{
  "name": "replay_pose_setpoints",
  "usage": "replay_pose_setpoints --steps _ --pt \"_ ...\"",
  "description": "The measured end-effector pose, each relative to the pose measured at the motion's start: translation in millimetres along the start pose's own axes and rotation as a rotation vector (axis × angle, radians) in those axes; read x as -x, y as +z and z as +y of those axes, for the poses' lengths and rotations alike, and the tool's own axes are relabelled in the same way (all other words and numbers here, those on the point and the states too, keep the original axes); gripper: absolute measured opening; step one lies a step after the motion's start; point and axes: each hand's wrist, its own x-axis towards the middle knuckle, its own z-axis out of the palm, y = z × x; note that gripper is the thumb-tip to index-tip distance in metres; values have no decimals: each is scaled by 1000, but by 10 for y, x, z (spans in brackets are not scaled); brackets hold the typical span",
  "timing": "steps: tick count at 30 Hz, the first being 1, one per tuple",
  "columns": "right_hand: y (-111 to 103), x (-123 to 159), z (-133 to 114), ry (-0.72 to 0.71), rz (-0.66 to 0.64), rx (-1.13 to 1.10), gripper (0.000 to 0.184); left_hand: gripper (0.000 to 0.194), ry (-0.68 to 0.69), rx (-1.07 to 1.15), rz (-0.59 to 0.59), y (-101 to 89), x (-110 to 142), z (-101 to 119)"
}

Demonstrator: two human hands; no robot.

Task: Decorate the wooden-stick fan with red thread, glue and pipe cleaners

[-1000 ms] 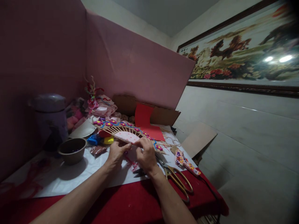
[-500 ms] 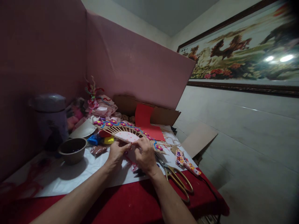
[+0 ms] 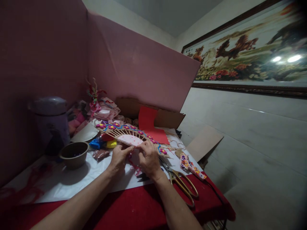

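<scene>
The fan (image 3: 130, 140) lies between the left hand (image 3: 119, 158) and right hand (image 3: 148, 158); both hands' fingers pinch its near edge.

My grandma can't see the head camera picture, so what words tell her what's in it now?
A person's left hand and right hand hold the near edge of a fan-shaped craft with thin sticks and pink flowers. Gold-handled scissors lie by the right hand; a bowl and colorful packets sit to the left.
</scene>
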Motion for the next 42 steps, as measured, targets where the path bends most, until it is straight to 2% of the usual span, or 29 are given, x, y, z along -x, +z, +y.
replay_pose_setpoints --steps 7,12,28,37,42 --pt "-4 -9 9 -13 28 -37 24 40 11 -36 9 -31 -37 -45" --pt "5 0 12 42 92 -105 22 39 12 -48 23 -15 -37 -34" --pt "-24 2 -33 4 25 -56 27 34 34 -48 4 -29 -38 -45" --pt "-21 3 -35 8 15 -11 26 36 5 -9 -24 6 -5 1" --pt "-17 -2 -28 9 19 -10 27 42 42 2 -40 -14 -27 -20"
